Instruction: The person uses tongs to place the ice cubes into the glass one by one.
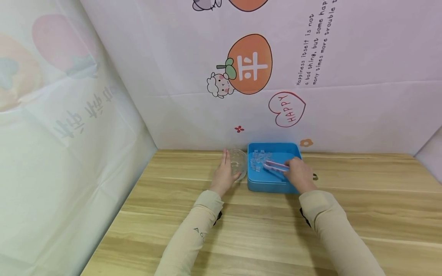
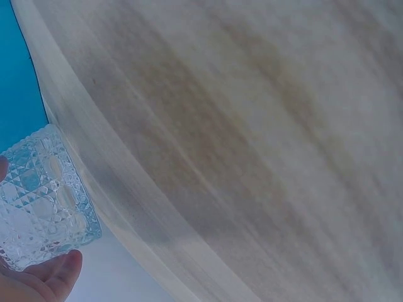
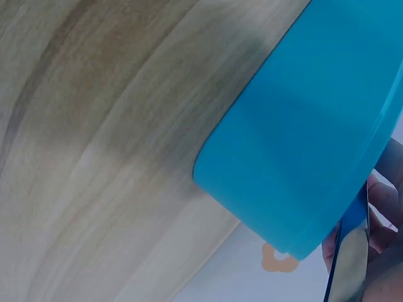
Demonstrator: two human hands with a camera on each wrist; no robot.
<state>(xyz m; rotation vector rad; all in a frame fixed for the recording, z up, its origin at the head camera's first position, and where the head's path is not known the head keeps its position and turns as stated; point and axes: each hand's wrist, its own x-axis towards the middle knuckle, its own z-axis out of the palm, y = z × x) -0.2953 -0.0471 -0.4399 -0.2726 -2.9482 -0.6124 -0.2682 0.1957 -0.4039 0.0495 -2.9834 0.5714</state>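
Note:
My left hand holds a clear cut-glass cup from its left side, with the thumb toward the front. In the left wrist view the faceted wall of the cup shows between the thumb and the other fingers. Just right of the cup stands a shallow blue box. Several small clear cubes lie in its left part. My right hand grips a pair of tongs over the box, their tips pointing left near the cubes. Whether the tips hold a cube cannot be seen.
The wooden table meets a printed white cloth backdrop right behind the cup and box. Another cloth hangs along the left side. A small dark loop shows beside the right hand.

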